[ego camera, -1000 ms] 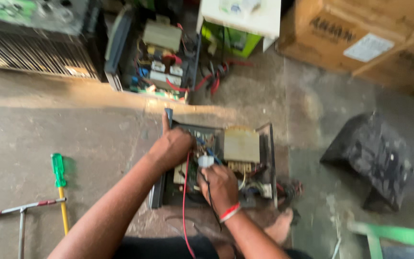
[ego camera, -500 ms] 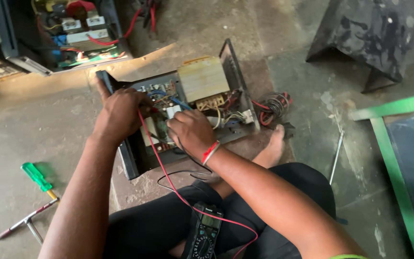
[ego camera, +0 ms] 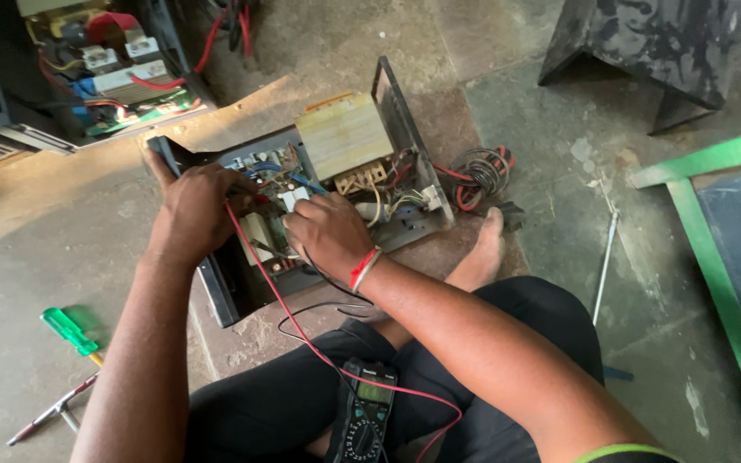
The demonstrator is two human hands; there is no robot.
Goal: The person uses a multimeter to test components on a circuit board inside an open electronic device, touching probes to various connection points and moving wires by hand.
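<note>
So the person's sitting on the concrete floor (ego camera: 62,231) with an opened-up electronics chassis (ego camera: 302,214) right in front of them. Left hand (ego camera: 195,210) is curling over the circuit board (ego camera: 263,171), gripping the red probe lead (ego camera: 276,296). Right hand (ego camera: 328,236) is pinching a probe down onto the board just beside it. Multimeter (ego camera: 362,411) is resting in their lap, green screwdriver (ego camera: 70,332) lying off to the left.

The floor (ego camera: 79,214) is rough grey concrete. The box (ego camera: 405,111) is dull dark metal – the screwdriver (ego camera: 69,330) handle is shiny green plastic.
</note>
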